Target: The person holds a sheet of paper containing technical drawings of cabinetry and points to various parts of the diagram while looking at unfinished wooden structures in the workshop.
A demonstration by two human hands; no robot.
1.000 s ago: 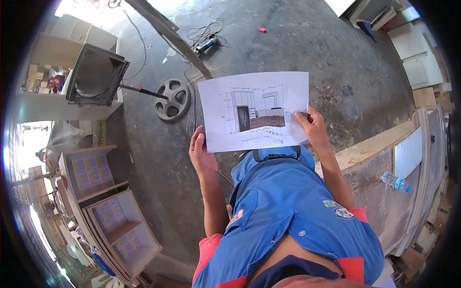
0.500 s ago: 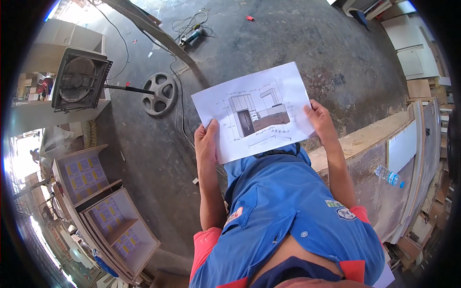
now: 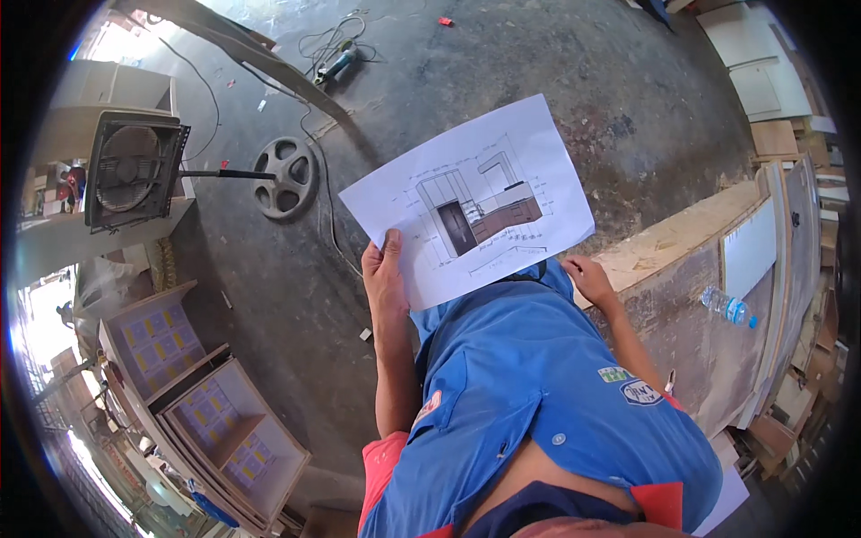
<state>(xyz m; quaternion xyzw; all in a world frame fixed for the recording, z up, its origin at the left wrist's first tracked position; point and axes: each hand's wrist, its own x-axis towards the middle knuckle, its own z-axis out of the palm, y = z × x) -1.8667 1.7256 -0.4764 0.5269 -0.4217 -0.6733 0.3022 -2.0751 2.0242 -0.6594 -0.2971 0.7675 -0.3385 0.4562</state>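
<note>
My left hand [image 3: 386, 276] is closed on the left edge of a white sheet of paper, thumb on top. On this printed drawing [image 3: 466, 202] is a cabinet layout with a tall dark unit, a brown lower run and dimension lines. The sheet is tilted, its right end higher, in front of my blue shirt. Off the paper, just below its lower right corner, is my right hand [image 3: 590, 280]. Its fingers are loosely bent with nothing visible in them, beside a wooden panel edge [image 3: 673, 238].
A fan [image 3: 133, 170] on a pole with a round base [image 3: 285, 179] stands at left. Nearer are open cabinet boxes [image 3: 238, 430]. A corded power tool [image 3: 336, 67] lies on the far floor. At right, a water bottle [image 3: 728, 308] lies on a board.
My right hand has let go of the paper's right edge and moved down and slightly left. The paper has shifted a little and stays in my left hand.
</note>
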